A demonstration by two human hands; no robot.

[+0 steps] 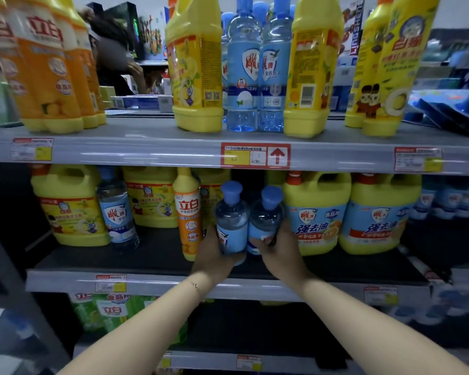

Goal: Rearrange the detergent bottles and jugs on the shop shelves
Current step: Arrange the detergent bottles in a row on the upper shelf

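Two clear blue-capped detergent bottles are held side by side above the middle shelf (157, 282). My left hand (213, 255) grips the left blue bottle (231, 220) at its base. My right hand (280, 253) grips the right blue bottle (266, 215) low down. Both bottles tilt slightly toward me. An orange and yellow bottle (188, 212) stands just left of my left hand. Yellow jugs with blue labels (317, 212) stand to the right of my right hand.
Yellow jugs (71, 204) and another clear blue bottle (117, 209) stand at the middle shelf's left. The top shelf (146, 147) carries yellow bottles (198, 63), two blue bottles (255, 63) and orange bottles (46, 66). Green refill packs (111, 312) lie on the shelf below. A person stands behind the shelving.
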